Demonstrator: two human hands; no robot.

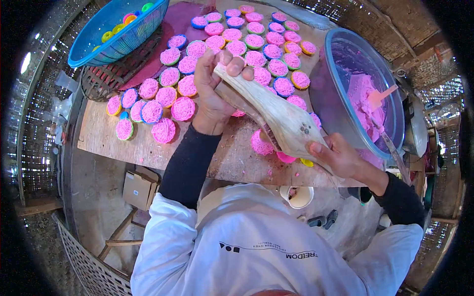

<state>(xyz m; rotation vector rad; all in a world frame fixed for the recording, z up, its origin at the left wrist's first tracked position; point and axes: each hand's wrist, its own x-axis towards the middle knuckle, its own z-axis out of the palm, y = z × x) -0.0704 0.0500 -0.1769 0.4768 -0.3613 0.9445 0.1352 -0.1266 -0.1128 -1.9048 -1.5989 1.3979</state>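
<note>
A long pale wooden hand press (284,111) slants across the table in front of me, two-layered along its near edge, with a few dark spots near its wider end. My left hand (216,91) wraps its upper left end, the fingers curled over the top. At the lower right end my right hand (338,157) is closed on it, thumb on top. Just below the press lies a pink strand cake (261,143), partly covered by it. Other pink strand cakes (183,108) sit in small coloured cups beyond and left of my left hand.
The wooden tabletop (108,135) carries several rows of filled cups. A blue basket (98,54) with coloured cups stands at the far left on a woven tray (106,81). On the right, a clear tub (328,93) holds pink dough (363,98) and a pink spatula (377,97). A white bucket (299,198) is below the table edge.
</note>
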